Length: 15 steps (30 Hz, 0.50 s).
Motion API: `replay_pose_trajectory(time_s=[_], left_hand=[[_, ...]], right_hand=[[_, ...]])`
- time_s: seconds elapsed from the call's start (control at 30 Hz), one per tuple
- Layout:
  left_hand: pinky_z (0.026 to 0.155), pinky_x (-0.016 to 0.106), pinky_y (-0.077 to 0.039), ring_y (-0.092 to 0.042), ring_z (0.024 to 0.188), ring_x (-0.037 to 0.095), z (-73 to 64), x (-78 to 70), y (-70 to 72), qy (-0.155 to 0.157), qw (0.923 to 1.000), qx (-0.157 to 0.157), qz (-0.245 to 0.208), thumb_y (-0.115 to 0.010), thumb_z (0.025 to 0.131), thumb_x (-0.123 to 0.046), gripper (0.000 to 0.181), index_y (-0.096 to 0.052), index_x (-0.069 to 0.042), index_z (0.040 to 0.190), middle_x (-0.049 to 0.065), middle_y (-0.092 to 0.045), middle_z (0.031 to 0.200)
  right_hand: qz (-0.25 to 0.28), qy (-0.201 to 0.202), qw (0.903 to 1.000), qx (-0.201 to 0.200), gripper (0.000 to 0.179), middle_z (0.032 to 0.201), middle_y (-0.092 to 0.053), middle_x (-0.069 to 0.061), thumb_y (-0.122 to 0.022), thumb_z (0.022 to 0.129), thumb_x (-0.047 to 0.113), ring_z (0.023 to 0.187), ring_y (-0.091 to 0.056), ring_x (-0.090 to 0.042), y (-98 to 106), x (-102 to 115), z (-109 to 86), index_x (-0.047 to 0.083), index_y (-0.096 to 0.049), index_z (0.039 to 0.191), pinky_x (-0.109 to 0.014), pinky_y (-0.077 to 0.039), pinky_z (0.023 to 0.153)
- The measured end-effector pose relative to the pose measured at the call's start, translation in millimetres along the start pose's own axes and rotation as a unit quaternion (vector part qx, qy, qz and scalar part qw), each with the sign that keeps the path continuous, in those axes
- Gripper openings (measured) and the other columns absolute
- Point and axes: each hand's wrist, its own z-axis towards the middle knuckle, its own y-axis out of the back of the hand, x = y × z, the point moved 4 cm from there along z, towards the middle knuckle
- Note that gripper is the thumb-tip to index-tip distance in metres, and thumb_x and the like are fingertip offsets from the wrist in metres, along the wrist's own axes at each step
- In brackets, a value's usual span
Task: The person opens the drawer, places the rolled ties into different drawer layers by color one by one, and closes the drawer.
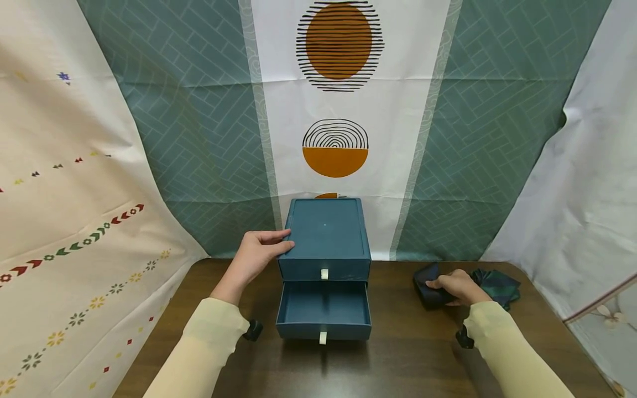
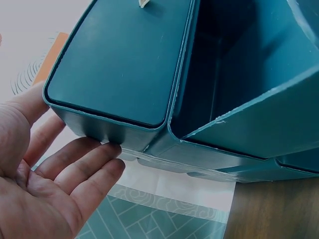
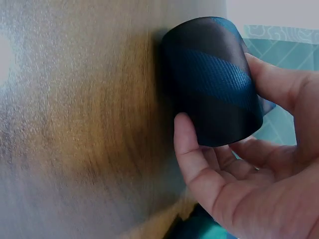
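A dark blue two-drawer box (image 1: 325,229) stands at the table's back, its lower drawer (image 1: 298,332) pulled out with nothing visible inside. The upper drawer (image 1: 301,270) is closed. My left hand (image 1: 254,255) touches the box's left side near the top, its fingers (image 2: 89,172) fairly straight against the wall. Over at the right, my right hand (image 1: 460,286) grips a rolled-up necktie (image 3: 214,82), black with a blue diagonal stripe. Thumb and fingers lie around the roll, which is at the tabletop.
A crumpled green-and-navy cloth (image 1: 501,286) lies just right of my right hand. The brown wooden table (image 1: 398,359) backs onto a hanging patterned curtain (image 1: 199,138). More fabric hangs at the left and right sides.
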Motion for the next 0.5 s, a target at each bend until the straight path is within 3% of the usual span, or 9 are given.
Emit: replay_pose_trajectory(time_s=[0.2, 0.5], left_hand=[[0.094, 0.036, -0.051, -0.053, 0.122, 0.022, -8.8, -14.0, -1.5, -0.004, 0.9999, 0.0, 0.014, -0.071, 0.084, -0.025, 0.044, -0.062, -0.014, 0.125, 0.006, -0.06, 0.128], [0.097, 0.04, -0.049, -0.052, 0.124, 0.024, -10.2, -12.9, -1.0, -0.005, 0.9997, 0.001, 0.022, -0.07, 0.084, -0.026, 0.045, -0.061, -0.015, 0.127, 0.006, -0.06, 0.129]], right_hand=[[-0.014, 0.005, 0.9998, -0.013, 0.059, 0.103, -0.054, -0.021, -0.066, 0.085, 0.037, 0.081, -0.059, -0.024, -0.5, 3.8, -4.5, -0.012, -0.054, 0.116, -0.04, -0.057, 0.07], [-0.023, 0.012, 0.9996, -0.009, 0.064, 0.108, -0.051, -0.024, -0.065, 0.083, 0.039, 0.085, -0.058, -0.028, -5.3, 10.1, -8.9, -0.012, -0.048, 0.118, -0.044, -0.057, 0.07]])
